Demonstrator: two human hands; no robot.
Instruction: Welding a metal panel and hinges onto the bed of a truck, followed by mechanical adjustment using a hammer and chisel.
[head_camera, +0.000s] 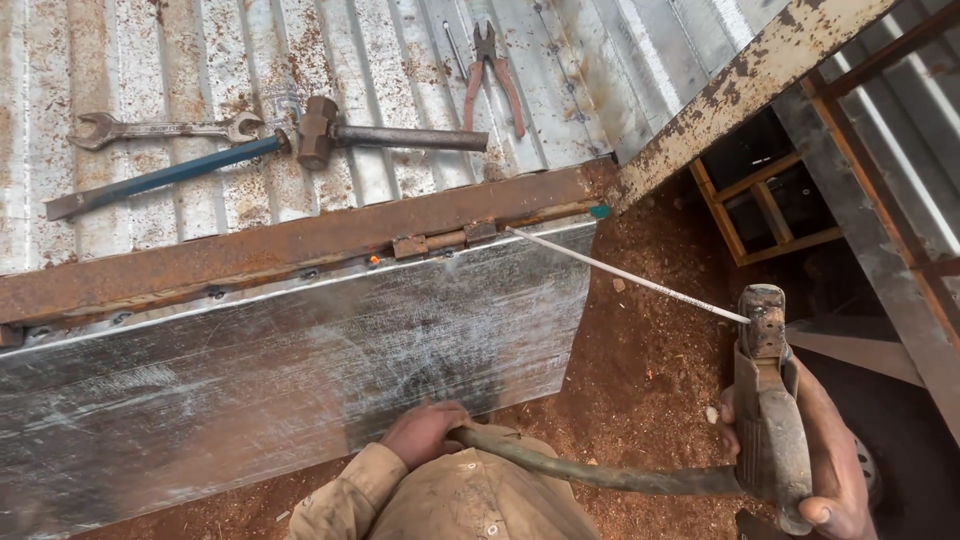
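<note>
Rusty electrode holder (770, 410) in right hand (835, 470) grip (clamped), left hand (425, 432) clasping cable (590, 472)

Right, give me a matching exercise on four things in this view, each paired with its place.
1 hammer
2 pliers
3 electrode holder
4 cable

a under the left hand
b in the right hand
c top, right of the hammer handle
d on the corrugated sheet, head beside the spanner

Pairs: 1-d, 2-c, 3-b, 4-a

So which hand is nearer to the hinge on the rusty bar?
Left. The left hand rests on the knee below the hinge; the right hand grips the electrode holder far to its right.
</note>
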